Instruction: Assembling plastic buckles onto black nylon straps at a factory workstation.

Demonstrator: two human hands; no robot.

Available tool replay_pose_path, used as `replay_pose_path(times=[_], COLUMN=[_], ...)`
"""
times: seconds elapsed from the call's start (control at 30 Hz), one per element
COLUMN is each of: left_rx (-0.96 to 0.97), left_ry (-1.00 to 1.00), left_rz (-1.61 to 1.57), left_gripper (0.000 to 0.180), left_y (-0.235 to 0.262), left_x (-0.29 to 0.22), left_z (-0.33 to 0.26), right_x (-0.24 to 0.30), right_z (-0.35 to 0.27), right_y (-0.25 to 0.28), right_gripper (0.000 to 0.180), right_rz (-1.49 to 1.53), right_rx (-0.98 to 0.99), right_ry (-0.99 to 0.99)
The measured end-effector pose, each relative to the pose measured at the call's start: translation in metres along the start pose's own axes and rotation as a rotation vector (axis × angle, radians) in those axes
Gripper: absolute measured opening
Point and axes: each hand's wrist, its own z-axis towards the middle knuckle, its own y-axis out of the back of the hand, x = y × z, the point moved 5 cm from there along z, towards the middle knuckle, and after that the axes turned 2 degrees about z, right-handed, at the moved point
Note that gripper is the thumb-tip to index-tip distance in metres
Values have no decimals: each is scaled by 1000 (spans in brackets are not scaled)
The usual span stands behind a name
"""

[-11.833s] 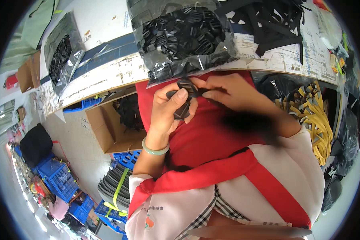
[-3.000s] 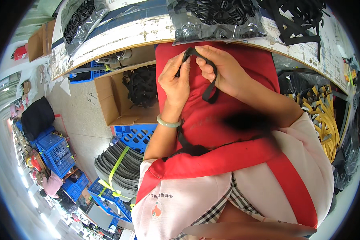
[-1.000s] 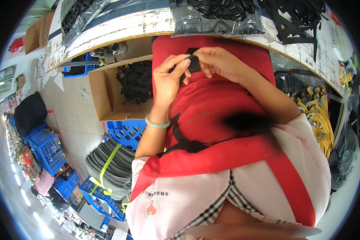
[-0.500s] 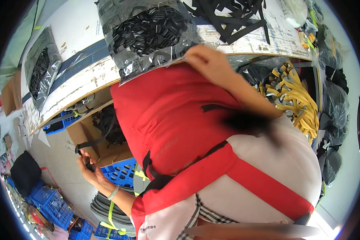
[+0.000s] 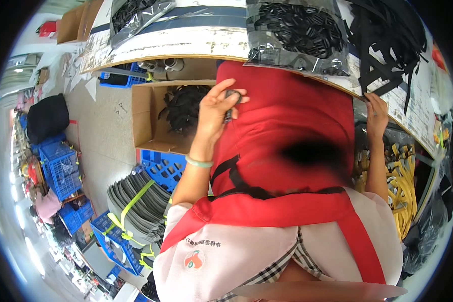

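My left hand [image 5: 217,108] is raised in front of my red apron [image 5: 292,136], its fingers closed on a small dark buckle piece [image 5: 230,103]. My right hand [image 5: 376,115] reaches out to the right at the table edge, fingertips touching the lower end of a heap of black straps [image 5: 385,48]. A clear bag of black buckles [image 5: 297,32] lies on the table just above the apron. An open cardboard box [image 5: 153,118] holding black strap pieces stands on the floor left of my left hand.
A second clear bag of black parts [image 5: 136,12] lies at the table's far left. Blue crates [image 5: 163,166], bundled grey sheets [image 5: 138,201] tied with yellow-green bands, and yellow straps [image 5: 402,186] at the right surround my seat. Further crates stand along the floor at left.
My left hand has come up from beside the floor box to the apron, now holding a small dark piece. My right hand has moved out right to the black straps.
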Motion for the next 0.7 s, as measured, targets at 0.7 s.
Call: replay_pose_path(times=[0.7], left_rx=[61], left_ry=[-1], left_rz=[-22], left_gripper=[13], left_y=[-45], left_x=[41], left_z=[-10], right_x=[232], right_z=[36], right_y=[-118], right_gripper=[14], right_rz=[971], right_rx=[779], right_ry=[-160])
